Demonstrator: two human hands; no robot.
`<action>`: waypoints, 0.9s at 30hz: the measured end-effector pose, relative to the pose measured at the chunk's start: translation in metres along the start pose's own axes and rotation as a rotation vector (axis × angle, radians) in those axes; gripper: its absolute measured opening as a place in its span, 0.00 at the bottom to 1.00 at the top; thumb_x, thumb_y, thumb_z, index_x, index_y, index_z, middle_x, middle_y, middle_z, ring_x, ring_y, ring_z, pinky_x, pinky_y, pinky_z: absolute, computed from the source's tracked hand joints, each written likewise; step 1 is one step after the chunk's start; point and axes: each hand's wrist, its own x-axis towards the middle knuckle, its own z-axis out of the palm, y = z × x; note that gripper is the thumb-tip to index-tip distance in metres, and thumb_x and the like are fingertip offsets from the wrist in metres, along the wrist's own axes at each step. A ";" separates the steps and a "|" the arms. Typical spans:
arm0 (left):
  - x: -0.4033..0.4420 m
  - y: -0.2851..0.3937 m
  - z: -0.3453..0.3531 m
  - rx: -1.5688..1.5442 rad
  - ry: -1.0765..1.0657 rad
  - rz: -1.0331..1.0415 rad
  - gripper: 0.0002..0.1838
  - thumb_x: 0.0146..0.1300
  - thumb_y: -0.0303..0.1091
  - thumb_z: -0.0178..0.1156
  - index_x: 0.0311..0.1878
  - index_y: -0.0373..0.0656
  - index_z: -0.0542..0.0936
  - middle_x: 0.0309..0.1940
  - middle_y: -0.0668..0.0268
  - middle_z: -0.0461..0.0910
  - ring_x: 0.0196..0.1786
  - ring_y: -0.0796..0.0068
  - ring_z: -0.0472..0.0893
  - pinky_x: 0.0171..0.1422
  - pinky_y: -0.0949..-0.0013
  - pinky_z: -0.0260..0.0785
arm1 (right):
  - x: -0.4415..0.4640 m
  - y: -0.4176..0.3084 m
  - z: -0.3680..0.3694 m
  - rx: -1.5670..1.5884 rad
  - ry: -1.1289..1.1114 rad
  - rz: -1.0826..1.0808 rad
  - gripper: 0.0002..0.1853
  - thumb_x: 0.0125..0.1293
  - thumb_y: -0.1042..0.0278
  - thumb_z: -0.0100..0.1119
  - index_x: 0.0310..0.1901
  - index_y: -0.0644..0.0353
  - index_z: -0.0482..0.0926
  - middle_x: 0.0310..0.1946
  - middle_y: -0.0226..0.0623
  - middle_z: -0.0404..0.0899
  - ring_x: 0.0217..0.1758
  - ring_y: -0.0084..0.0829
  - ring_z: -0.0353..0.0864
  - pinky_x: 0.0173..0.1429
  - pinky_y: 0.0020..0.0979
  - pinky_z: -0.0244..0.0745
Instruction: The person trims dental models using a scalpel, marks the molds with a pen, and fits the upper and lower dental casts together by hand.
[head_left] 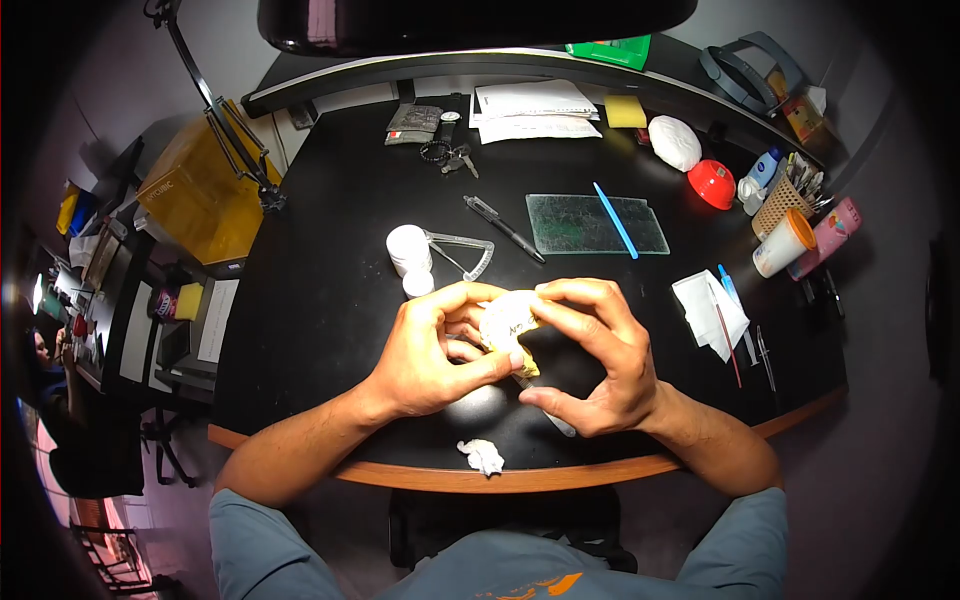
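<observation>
Above the desk's near part, my left hand (430,350) is closed around a cream plaster cast (507,318) with dark handwriting on its pale face and a yellowish lower edge. Its thumb presses the cast's lower side. My right hand (610,350) has its fingertips on the cast's upper right edge, while its thumb sits lower, near the yellowish part. Below the hands, a thin pale strip-like tool (558,420) is partly hidden by the right hand. Crumpled white tissue (481,456) lies near the desk's front edge. A white bottle (408,250) and a measuring caliper (468,257) are beyond the left hand.
A black pen (503,228) and a glass slab (570,225) with a blue stick (615,220) lie ahead. At right are a napkin (700,315) with slender tools, a red bowl (712,186) and an orange-lidded jar (783,243). Papers (535,108) and keys (462,160) lie farther back.
</observation>
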 end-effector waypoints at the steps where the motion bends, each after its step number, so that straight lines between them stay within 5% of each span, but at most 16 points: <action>1: -0.001 0.000 -0.001 0.004 -0.030 -0.019 0.29 0.67 0.25 0.75 0.68 0.29 0.75 0.52 0.52 0.88 0.55 0.69 0.90 0.58 0.67 0.87 | -0.001 0.000 0.004 0.019 0.014 0.004 0.37 0.49 0.64 0.87 0.63 0.65 0.84 0.59 0.50 0.82 0.55 0.45 0.84 0.59 0.42 0.82; 9: -0.001 -0.005 -0.011 -0.123 -0.202 -0.017 0.27 0.78 0.35 0.63 0.73 0.27 0.72 0.57 0.51 0.85 0.57 0.64 0.89 0.62 0.63 0.85 | -0.004 0.002 0.006 0.028 0.058 0.008 0.37 0.47 0.64 0.88 0.61 0.67 0.86 0.53 0.47 0.85 0.52 0.43 0.87 0.56 0.40 0.84; 17: 0.002 -0.001 -0.005 -0.194 -0.092 -0.223 0.20 0.84 0.36 0.53 0.68 0.30 0.77 0.56 0.56 0.86 0.56 0.71 0.89 0.58 0.69 0.84 | -0.004 0.004 0.005 0.093 0.056 -0.019 0.36 0.50 0.66 0.84 0.62 0.70 0.84 0.51 0.52 0.84 0.46 0.43 0.89 0.51 0.37 0.87; 21: 0.001 0.002 -0.004 -0.037 -0.072 -0.186 0.19 0.84 0.35 0.51 0.66 0.32 0.79 0.51 0.57 0.87 0.47 0.75 0.87 0.50 0.73 0.80 | -0.004 0.004 -0.004 0.144 0.035 0.033 0.31 0.61 0.65 0.70 0.64 0.74 0.81 0.50 0.55 0.84 0.46 0.43 0.90 0.52 0.37 0.87; 25: -0.003 -0.005 -0.009 0.173 -0.112 -0.048 0.18 0.85 0.36 0.49 0.64 0.33 0.80 0.48 0.57 0.87 0.41 0.76 0.86 0.46 0.73 0.78 | -0.013 0.016 0.000 0.331 0.158 0.262 0.32 0.75 0.47 0.45 0.49 0.73 0.87 0.45 0.49 0.87 0.40 0.33 0.88 0.38 0.29 0.81; 27: -0.003 -0.001 -0.011 0.318 -0.158 0.015 0.16 0.84 0.34 0.52 0.62 0.32 0.80 0.42 0.59 0.88 0.41 0.75 0.88 0.45 0.71 0.79 | -0.011 0.019 -0.002 0.397 0.137 0.437 0.31 0.78 0.48 0.43 0.50 0.71 0.87 0.42 0.45 0.88 0.35 0.28 0.85 0.34 0.27 0.76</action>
